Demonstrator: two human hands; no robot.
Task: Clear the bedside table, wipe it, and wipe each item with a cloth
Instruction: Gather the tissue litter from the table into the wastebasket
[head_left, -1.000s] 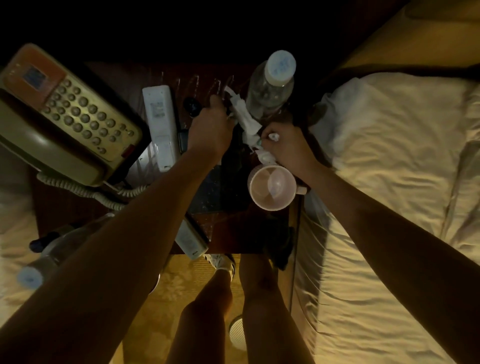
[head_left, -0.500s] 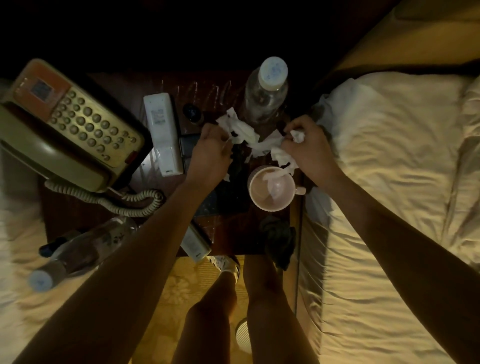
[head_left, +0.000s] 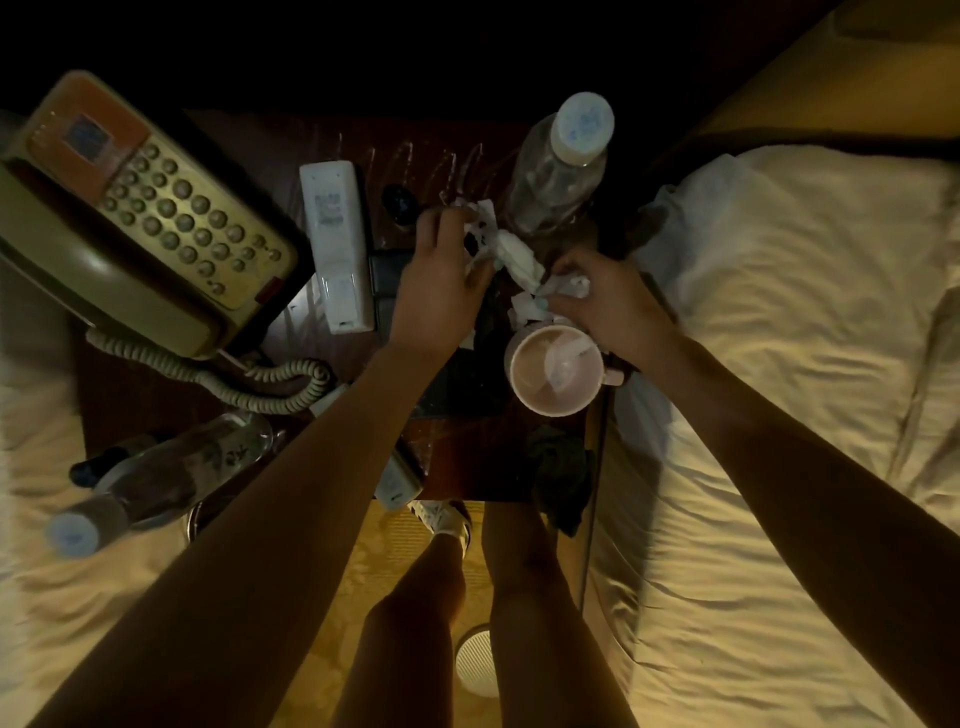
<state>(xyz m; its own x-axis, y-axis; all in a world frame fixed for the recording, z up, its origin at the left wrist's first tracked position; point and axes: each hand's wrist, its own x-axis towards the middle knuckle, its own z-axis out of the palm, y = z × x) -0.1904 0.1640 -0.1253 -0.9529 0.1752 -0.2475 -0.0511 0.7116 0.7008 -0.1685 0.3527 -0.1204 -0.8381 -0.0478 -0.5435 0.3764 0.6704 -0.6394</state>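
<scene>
Head view: your left hand (head_left: 441, 283) and right hand (head_left: 610, 306) each pinch crumpled white tissue paper (head_left: 513, 258) above dark wooden table (head_left: 470, 460); pale pink ceramic mug (head_left: 535, 384) just beside right hand; clear plastic bottle (head_left: 558, 166) behind.

The telephone (head_left: 145, 223) is cut off by the frame edge at 9 o'clock, and the far side of the bedside table (head_left: 467, 457) at 12 o'clock is lost in darkness. A remote (head_left: 397, 483) at the table's 6 o'clock edge is largely hidden beneath the left forearm (head_left: 291, 519). The small dark object (head_left: 399, 202) at 11 o'clock cannot be identified, and the fingertips of the right hand (head_left: 608, 306) are buried in crumpled tissue (head_left: 514, 254).
</scene>
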